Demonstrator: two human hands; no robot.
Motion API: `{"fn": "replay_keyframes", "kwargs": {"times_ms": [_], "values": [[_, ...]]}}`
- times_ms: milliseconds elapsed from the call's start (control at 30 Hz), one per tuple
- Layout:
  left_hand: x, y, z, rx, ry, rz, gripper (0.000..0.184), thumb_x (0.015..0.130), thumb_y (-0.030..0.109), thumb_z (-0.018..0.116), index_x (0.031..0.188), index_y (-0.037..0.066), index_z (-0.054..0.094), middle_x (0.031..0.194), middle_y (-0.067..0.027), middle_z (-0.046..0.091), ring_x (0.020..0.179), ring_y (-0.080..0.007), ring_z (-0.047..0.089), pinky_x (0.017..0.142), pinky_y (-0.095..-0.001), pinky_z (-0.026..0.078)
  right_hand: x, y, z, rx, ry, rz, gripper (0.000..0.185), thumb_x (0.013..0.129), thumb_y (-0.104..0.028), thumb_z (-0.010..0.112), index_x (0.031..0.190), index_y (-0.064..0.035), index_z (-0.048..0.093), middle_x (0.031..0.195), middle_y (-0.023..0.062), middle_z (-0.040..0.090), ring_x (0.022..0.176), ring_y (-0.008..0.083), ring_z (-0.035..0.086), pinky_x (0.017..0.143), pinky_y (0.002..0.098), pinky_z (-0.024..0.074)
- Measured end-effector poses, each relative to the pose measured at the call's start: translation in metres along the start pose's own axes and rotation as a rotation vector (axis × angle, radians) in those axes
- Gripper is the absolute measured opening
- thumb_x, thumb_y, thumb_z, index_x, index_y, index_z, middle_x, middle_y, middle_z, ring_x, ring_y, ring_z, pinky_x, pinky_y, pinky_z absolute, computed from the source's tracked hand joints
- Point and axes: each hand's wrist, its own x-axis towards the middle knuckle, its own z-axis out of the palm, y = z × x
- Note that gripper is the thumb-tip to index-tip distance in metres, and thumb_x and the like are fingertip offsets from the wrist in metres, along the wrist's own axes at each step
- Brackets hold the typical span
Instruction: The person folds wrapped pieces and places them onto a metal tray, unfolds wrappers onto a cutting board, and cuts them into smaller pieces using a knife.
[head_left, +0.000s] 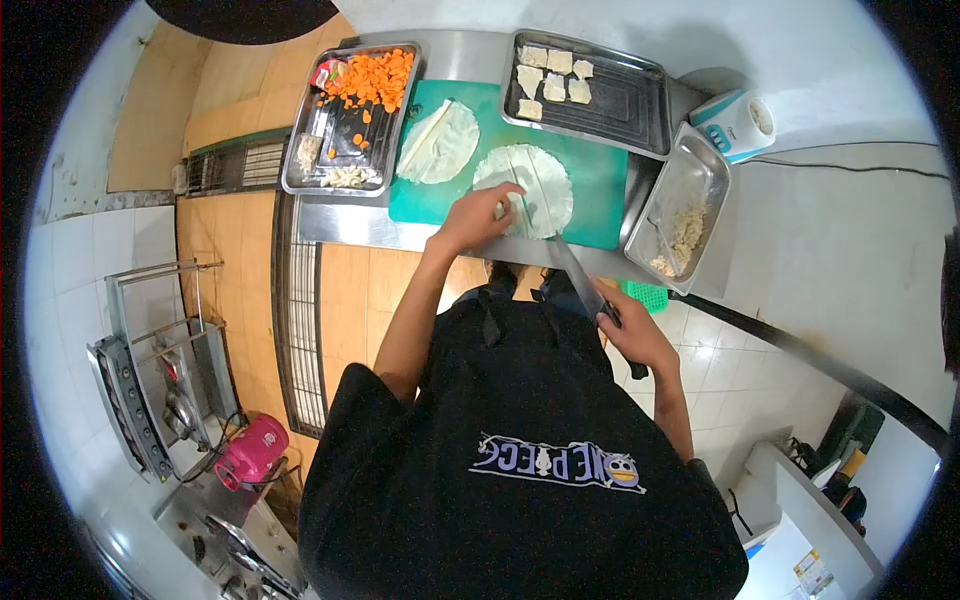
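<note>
In the head view, my left hand (482, 216) lies on a pale round sheet (550, 190), fingers bent inward near its left side; I cannot tell whether they pinch it or only press. Lines run through the sheet just to the right of those fingers, parting it into strips. My right hand (637, 332) is closed around the dark handle of a large knife (578, 272), whose blade slants up and to the left of that hand, its tip by the sheet's near edge.

Beneath my left hand and the sheet is a green cutting board (603, 205). Beyond that hand, a little to its left, a second round sheet (440, 148) lies on the board with a fold or strip along it. Farther left of it stands a metal tray (330, 122) with sliced carrots (375, 80) at its far end and pale pieces at its near end. Ahead of both hands, a dark tray (625, 112) holds small flat pieces (555, 88). Beyond my right hand, to its right, a metal pan (703, 165) contains crumbly pale food (688, 230). A green basket (645, 296) shows near the same hand, below the counter's edge.
</note>
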Motion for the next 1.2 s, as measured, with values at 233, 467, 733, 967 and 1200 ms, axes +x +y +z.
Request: {"fn": "replay_keyframes", "kwargs": {"times_ms": [233, 467, 733, 967, 1200], "values": [[-0.041, -0.013, 0.012, 0.16, 0.546, -0.349, 0.04, 0.092, 0.03, 0.077, 0.123, 0.009, 0.063, 0.107, -0.0116, 0.073, 0.095, -0.0333, 0.073, 0.08, -0.046, 0.056, 0.035, -0.004, 0.001, 0.832, 0.148, 0.108, 0.065, 0.096, -0.008, 0.071, 0.157, -0.0012, 0.048, 0.134, 0.0099, 0.066, 0.101, 0.0119, 0.064, 0.082, 0.0265, 0.0532], [-0.017, -0.003, 0.015, 0.271, 0.476, -0.281, 0.041, 0.086, 0.031, 0.082, 0.119, 0.014, 0.065, 0.108, -0.0114, 0.072, 0.097, -0.034, 0.072, 0.08, -0.0492, 0.057, 0.068, 0.024, 0.015, 1.258, 0.099, 0.112, 0.054, 0.102, -0.015, 0.069, 0.151, -0.0026, 0.051, 0.107, 0.008, 0.07, 0.067, 0.0087, 0.059, 0.053, 0.0266, 0.0497], [-0.011, -0.015, 0.016, 0.338, 0.532, 0.0, 0.03, 0.084, 0.02, 0.08, 0.112, 0.014, 0.069, 0.106, -0.0091, 0.071, 0.1, -0.0346, 0.07, 0.082, -0.046, 0.057, 0.104, -0.003, -0.013, 0.818, -0.012, 0.102, 0.034, 0.109, -0.024, 0.06, 0.137, -0.0042, 0.057, 0.09, 0.0067, 0.071, 0.061, 0.0097, 0.06, 0.051, 0.0282, 0.05], [-0.03, -0.028, -0.006, 0.05, 0.671, -0.241, 0.017, 0.099, 0.02, 0.068, 0.111, 0.009, 0.074, 0.094, -0.014, 0.077, 0.082, -0.0356, 0.073, 0.071, -0.045, 0.056, 0.166, -0.014, -0.046, -0.046, 0.158, -0.369, 0.019, 0.104, -0.023, 0.062, 0.117, -0.012, 0.071, 0.098, 0.0079, 0.07, 0.084, 0.0233, 0.07, 0.072, 0.0372, 0.0553], [-0.034, -0.047, -0.024, 0.075, 0.535, 0.1, 0.018, 0.098, 0.012, 0.067, 0.114, 0.006, 0.073, 0.109, -0.0168, 0.075, 0.099, -0.0372, 0.07, 0.088, -0.0458, 0.055, 0.212, -0.014, -0.039, -0.669, 0.194, -0.46, 0.012, 0.096, -0.021, 0.064, 0.104, -0.0145, 0.072, 0.096, 0.0065, 0.066, 0.092, 0.0314, 0.07, 0.073, 0.0475, 0.0561]]}}
